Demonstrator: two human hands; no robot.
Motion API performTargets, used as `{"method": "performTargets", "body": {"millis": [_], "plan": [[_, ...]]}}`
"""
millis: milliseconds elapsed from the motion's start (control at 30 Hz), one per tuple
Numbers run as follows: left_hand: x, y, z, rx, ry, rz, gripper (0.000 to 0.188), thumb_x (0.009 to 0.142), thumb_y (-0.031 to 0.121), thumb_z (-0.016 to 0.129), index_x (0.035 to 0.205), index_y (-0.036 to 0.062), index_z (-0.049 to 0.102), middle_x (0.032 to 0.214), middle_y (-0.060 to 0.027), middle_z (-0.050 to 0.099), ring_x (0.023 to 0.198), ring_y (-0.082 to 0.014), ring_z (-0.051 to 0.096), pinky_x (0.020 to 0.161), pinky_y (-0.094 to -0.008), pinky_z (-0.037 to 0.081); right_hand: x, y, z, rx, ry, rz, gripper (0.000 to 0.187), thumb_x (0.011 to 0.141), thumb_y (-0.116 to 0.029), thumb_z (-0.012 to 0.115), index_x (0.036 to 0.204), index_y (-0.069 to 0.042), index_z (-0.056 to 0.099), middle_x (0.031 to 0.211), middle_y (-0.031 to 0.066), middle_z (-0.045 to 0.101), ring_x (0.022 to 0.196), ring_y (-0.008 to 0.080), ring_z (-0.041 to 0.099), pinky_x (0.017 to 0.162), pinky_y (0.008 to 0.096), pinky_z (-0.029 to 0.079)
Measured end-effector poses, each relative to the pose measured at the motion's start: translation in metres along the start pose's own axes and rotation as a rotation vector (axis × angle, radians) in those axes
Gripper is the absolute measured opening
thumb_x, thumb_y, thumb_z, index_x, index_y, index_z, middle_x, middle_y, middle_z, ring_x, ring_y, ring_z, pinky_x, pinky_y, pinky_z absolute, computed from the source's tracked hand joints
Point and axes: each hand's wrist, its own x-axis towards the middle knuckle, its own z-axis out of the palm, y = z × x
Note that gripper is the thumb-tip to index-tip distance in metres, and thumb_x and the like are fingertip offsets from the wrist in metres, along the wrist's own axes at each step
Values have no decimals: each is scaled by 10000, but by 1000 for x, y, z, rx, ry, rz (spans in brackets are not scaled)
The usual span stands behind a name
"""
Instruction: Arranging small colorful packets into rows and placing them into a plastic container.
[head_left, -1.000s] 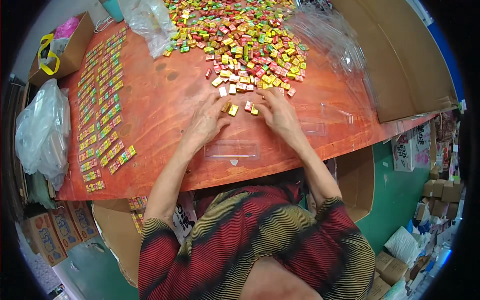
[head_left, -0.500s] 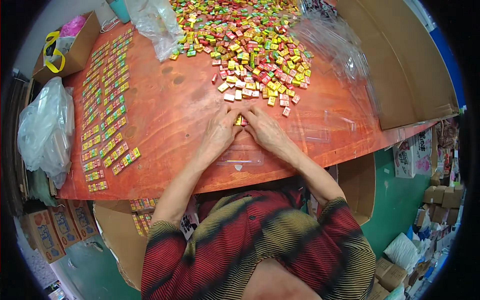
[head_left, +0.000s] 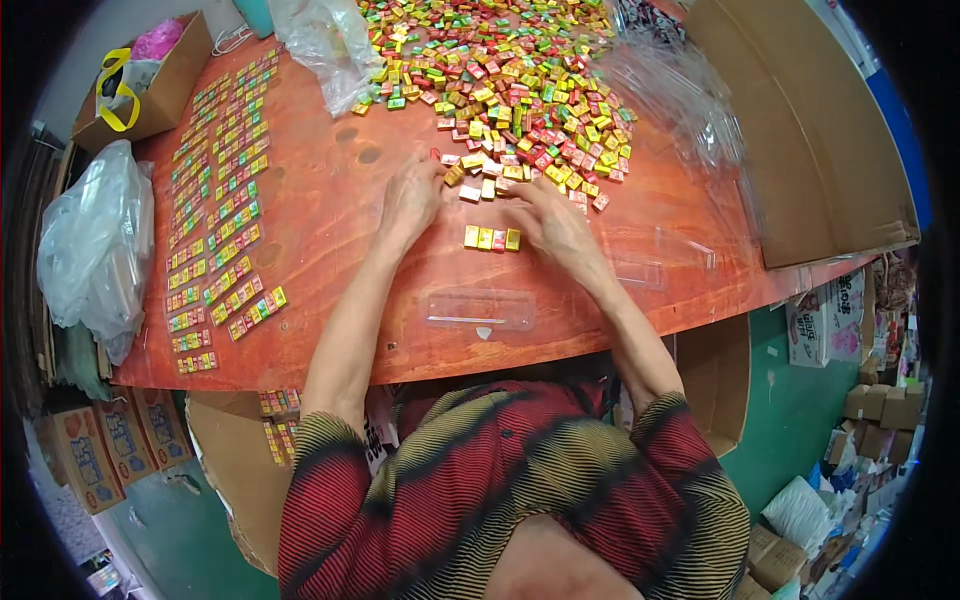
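Head view, the only view supplied. The left hand [head_left: 410,205] is at the near left edge of a pile of small boxes [head_left: 540,110]; its fingertips are beside a gold box [head_left: 454,175], and whether that grip pinches it cannot be determined. The right hand [head_left: 562,232] shows a loosely spread grip, fingers parted at the pile's near edge, nothing seen held. Between the two grips, nearer the body, a row of four boxes [head_left: 485,238] sits side by side on the tabletop [head_left: 330,250]. Closer again to the body lies a clear tray [head_left: 480,311]. Well left of the left grip are lines of packed boxes [head_left: 257,313]; right of the right grip, more clear trays [head_left: 637,272].

Risks noted: the row appears unsecured — the right thumb, close beside it, could skew the end box. Boxes drawn from the pile may drag neighbours loose. The tray looks light — a brushing wrist could shift it.
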Motion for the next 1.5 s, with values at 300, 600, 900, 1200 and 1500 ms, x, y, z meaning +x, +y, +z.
{"method": "performTargets", "body": {"millis": [300, 600, 900, 1200, 1500], "plan": [[-13, 6, -17, 117, 105, 107, 311, 739, 70, 601, 1047, 42, 565, 1045, -142, 572, 923, -310, 527, 789, -395, 430, -19, 9, -13, 23, 26, 62, 223, 825, -177, 570, 1015, -60, 578, 893, 109, 566, 828, 268, 569, 708, 345, 451], [-19, 2, -12, 211, 37, 98, 275, 723, 27, 594, 998, 46, 587, 930, -146, 552, 864, -326, 539, 747, -394, 445, 27, -16, 27, -99, 20, -97, 181, 816, -167, 557, 938, -37, 586, 870, 133, 561, 811, 300, 572, 687, 384, 466], [-60, 11, -30, -80, 31, 65, 334, 693, -41, 603, 1021, 13, 574, 857, -151, 546, 821, -304, 552, 711, -379, 449, 40, -26, 67, -241, 36, -396, 96, 708, -105, 561, 772, -35, 573, 774, 118, 543, 763, 286, 546, 631, 382, 452], [-60, 16, -45, -55, -191, 23, 396, 714, -19, 597, 1103, 23, 534, 930, -166, 521, 883, -321, 527, 772, -369, 430, -10, -13, 8, -2, -86, -86, 270, 801, -158, 590, 1048, -58, 553, 960, 107, 539, 906, 294, 546, 730, 368, 457], [-58, 24, -47, -44, -293, 34, 409, 719, -27, 597, 1116, 45, 527, 914, -136, 489, 857, -300, 511, 762, -360, 430, -17, -14, 26, -176, -89, -80, 415, 708, -201, 677, 1062, -66, 509, 958, 140, 506, 893, 313, 529, 713, 385, 451]]}}
